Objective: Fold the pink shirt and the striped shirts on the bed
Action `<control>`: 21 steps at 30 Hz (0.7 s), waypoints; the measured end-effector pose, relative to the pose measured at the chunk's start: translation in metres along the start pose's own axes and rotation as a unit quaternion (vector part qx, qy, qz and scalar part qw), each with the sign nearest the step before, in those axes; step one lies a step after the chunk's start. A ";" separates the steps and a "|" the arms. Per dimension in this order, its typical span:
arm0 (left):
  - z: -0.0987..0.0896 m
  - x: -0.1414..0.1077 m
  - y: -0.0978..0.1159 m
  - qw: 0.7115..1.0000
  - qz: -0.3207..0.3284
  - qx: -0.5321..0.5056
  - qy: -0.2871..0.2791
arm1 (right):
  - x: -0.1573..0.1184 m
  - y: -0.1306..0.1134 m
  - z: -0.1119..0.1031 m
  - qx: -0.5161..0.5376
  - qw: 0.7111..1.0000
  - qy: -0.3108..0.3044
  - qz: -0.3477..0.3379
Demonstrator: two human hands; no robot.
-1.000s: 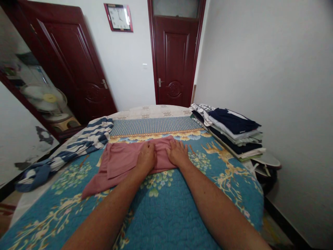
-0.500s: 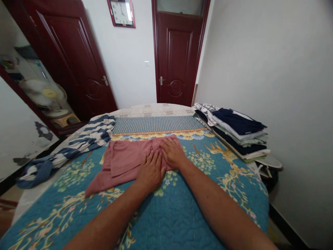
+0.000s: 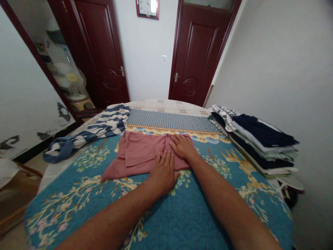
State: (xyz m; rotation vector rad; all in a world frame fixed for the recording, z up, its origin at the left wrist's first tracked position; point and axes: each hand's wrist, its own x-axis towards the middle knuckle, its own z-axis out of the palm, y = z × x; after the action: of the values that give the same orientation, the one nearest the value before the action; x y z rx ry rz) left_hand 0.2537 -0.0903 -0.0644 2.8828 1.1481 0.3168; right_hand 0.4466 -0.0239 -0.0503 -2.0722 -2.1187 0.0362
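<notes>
A pink garment [image 3: 143,149], partly folded, lies flat on the teal floral quilted cover [image 3: 177,215]. One pointed corner of it sticks out toward the near left. My left hand [image 3: 163,172] rests palm down on its near edge, fingers stretched out over the cloth and thumb beside it. Just beyond and to the right, my right hand [image 3: 183,146] lies flat on the garment's right part, fingers pointing to the far left. Neither hand grips the fabric. The cloth beneath both palms is hidden.
A crumpled blue-and-white striped garment [image 3: 104,126] lies along the left edge of the table. A stack of folded clothes [image 3: 265,139] stands at the right, near the wall. A wooden chair [image 3: 18,194] is at the lower left. Two dark red doors stand behind the table.
The whole view has shifted, so the scene sits further right and slightly tilted. Both hands remain flat on the pink garment, in nearly the same places.
</notes>
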 end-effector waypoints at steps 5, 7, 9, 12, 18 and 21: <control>0.003 -0.003 0.000 1.000 0.009 -0.001 -0.004 | 0.021 0.007 0.004 -0.006 1.000 -0.019 0.024; 0.004 -0.003 -0.001 1.000 0.006 -0.001 -0.004 | 0.026 0.009 0.005 -0.004 0.999 -0.019 0.027; 0.004 -0.003 -0.002 1.000 0.005 -0.004 0.000 | 0.026 0.009 0.005 -0.002 0.999 0.003 0.034; 0.003 -0.003 -0.002 1.000 0.006 -0.011 0.002 | 0.016 0.007 0.005 -0.008 0.997 0.057 0.044; -0.004 -0.002 -0.002 1.000 0.002 -0.021 -0.005 | -0.029 0.014 0.002 -0.020 0.994 0.066 0.085; -0.006 -0.001 -0.002 1.000 0.002 -0.031 0.000 | -0.061 0.026 0.003 -0.026 0.993 0.057 0.097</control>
State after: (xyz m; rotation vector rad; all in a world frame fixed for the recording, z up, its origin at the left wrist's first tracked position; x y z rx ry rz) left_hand 0.2504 -0.0893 -0.0591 2.8325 1.1111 0.3449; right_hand 0.4725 -0.0836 -0.0637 -2.2459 -1.8661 -0.1088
